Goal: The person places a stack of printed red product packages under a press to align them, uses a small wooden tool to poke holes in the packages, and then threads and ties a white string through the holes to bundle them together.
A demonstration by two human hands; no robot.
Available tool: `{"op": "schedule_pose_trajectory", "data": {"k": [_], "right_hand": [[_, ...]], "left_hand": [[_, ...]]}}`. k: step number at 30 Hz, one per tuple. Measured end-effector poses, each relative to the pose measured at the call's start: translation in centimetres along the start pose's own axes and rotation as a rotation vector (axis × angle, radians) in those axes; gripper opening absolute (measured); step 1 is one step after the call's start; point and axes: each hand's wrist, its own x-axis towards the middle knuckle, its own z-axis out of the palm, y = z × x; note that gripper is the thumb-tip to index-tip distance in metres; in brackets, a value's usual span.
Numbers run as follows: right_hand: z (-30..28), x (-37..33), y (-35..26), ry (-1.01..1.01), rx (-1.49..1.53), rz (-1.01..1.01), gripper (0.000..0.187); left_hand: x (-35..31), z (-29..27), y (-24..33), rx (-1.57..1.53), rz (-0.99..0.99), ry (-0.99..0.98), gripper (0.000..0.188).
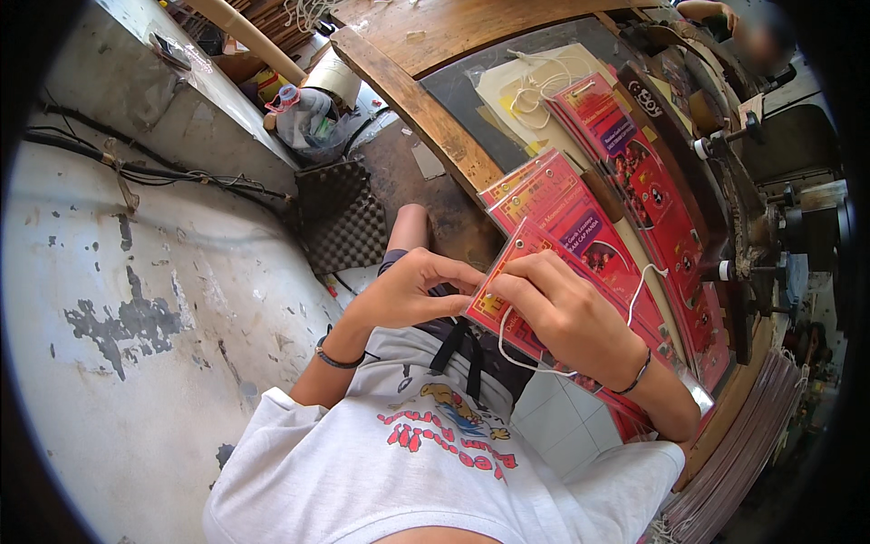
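A red printed card in a clear plastic sleeve (535, 238), with a metal eyelet at its corner, is tilted over the near edge of the work table. My left hand (412, 288) pinches the card's left edge between thumb and fingers. Over the card's face, my right hand (566, 313) is closed with its fingertips at the same end, by a white cord (502, 337). The cord loops below that hand; its exact hold on the cord is hidden. Just beyond, similar red cards (580, 218) lie overlapped, and a longer row of red cards (654, 190) lies to their right.
A wooden bar (426, 118) edges the table. White string (542, 86) lies on pale sheets at the back. Black clamps (729, 145) line the right side, above stacked sheets (748, 435). Dark foam (340, 213) and a plastic bag (313, 122) are left. Another person's arm (705, 9) shows far right.
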Motion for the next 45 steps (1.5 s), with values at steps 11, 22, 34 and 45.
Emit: {"op": "schedule_pose_trajectory", "data": {"k": [11, 22, 34, 45], "right_hand": [[0.5, -0.4, 0.7, 0.028, 0.066, -0.013, 0.035], [0.0, -0.4, 0.7, 0.016, 0.065, -0.027, 0.031], [0.0, 0.2, 2.5, 0.126, 0.399, 0.142, 0.016], [0.2, 0.2, 3.3, 0.160, 0.453, 0.105, 0.011]], "left_hand": [[-0.4, 0.7, 0.1, -0.174, -0.066, 0.051, 0.027], [0.0, 1.4, -1.0, -0.158, 0.000, 0.151, 0.019], [0.2, 0.9, -5.5, -0.159, -0.049, 0.286, 0.012], [-0.6, 2.4, -2.2, -0.479, -0.030, 0.168, 0.038]]}}
